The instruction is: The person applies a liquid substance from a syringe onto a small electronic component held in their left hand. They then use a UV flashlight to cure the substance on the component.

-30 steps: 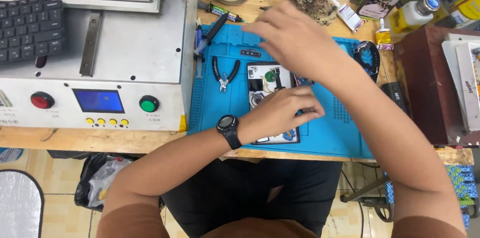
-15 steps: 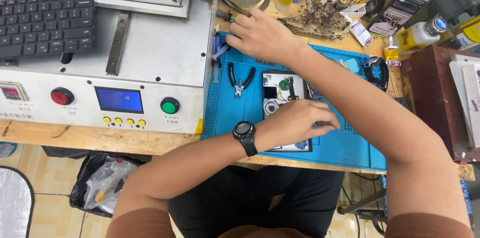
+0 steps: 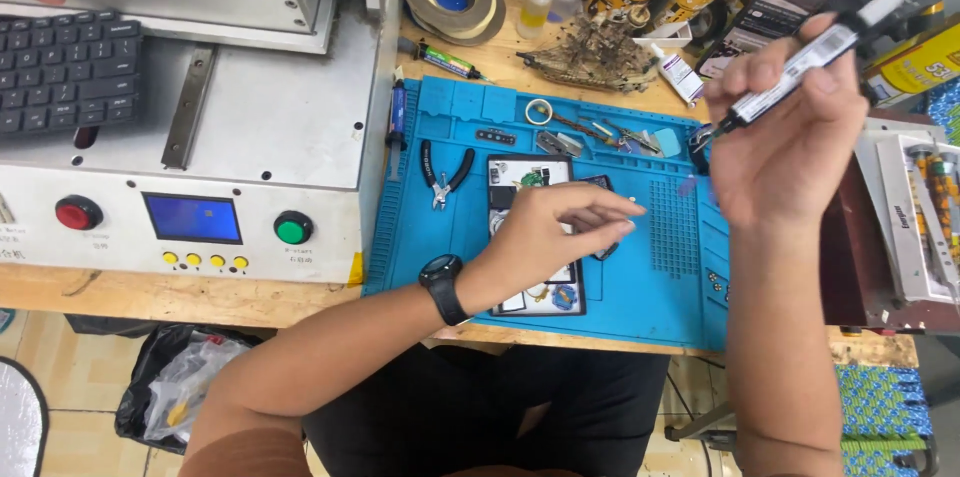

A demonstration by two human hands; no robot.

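Left hand (image 3: 555,227) rests fingers loosely spread on the opened phone (image 3: 530,237) mid blue mat (image 3: 660,277), bare mat toward its right edge, right hand (image 3: 790,127) raised beyond pinching a black-and-white pen-like tool (image 3: 820,52), possibly a glue syringe, tip down-left.
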